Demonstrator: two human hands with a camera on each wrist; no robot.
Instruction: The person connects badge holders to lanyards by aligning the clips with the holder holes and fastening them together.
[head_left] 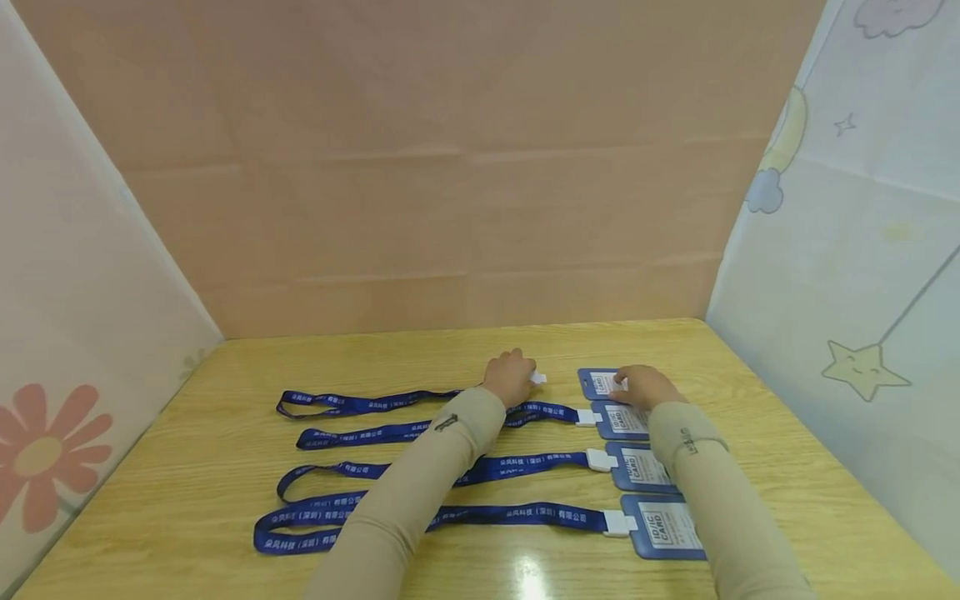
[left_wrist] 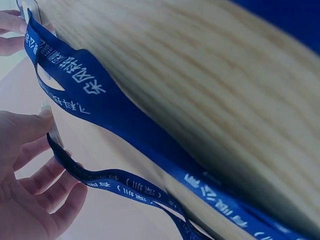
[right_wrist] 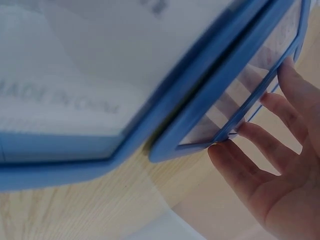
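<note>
My left hand (head_left: 510, 377) pinches the white plastic clip (head_left: 538, 378) of the farthest blue lanyard (head_left: 375, 404) between thumb and fingers. In the left wrist view this lanyard's strap (left_wrist: 120, 180) runs off from the clip beside my fingers. My right hand (head_left: 648, 386) grips the farthest blue ID card holder (head_left: 592, 382) at its right end, hiding part of it. Its slotted end faces the clip, with a gap between them. In the right wrist view, thumb and fingertips (right_wrist: 220, 155) are at the blue edges.
Nearer to me, several blue lanyards lie in rows, their white clips (head_left: 619, 523) at the blue card holders (head_left: 667, 529). My sleeves cross over them. A peach backdrop (head_left: 450, 208) stands behind the wooden table (head_left: 187, 467), with patterned side panels (head_left: 862, 275) left and right.
</note>
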